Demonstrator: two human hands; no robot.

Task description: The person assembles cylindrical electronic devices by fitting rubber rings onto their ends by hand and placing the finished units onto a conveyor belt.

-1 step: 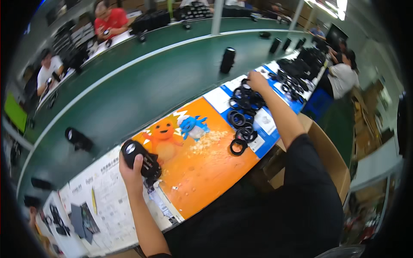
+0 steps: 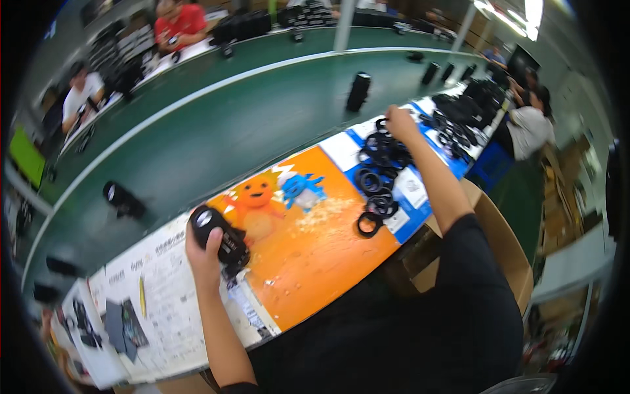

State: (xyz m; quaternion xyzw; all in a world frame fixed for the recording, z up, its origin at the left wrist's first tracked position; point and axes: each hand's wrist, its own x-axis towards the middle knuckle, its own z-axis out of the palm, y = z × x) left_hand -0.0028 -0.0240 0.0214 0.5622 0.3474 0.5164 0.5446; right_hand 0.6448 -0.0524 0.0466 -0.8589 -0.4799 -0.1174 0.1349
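Black cylindrical lens barrel (image 2: 220, 238) sat clenched in the left hand's (image 2: 205, 256) grip above the bench (image 2: 315, 262); right hand (image 2: 399, 122) grasped black plastic rings (image 2: 384, 152).

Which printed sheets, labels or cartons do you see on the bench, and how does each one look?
Orange mat: bench centre, cartoon figures in orange and blue.
White printed sheets: under the left hand, which grips a black cylindrical part.
Blue and white sheet: under the black rings, which the right hand reaches.
Brown carton: at the bench's right edge, open.
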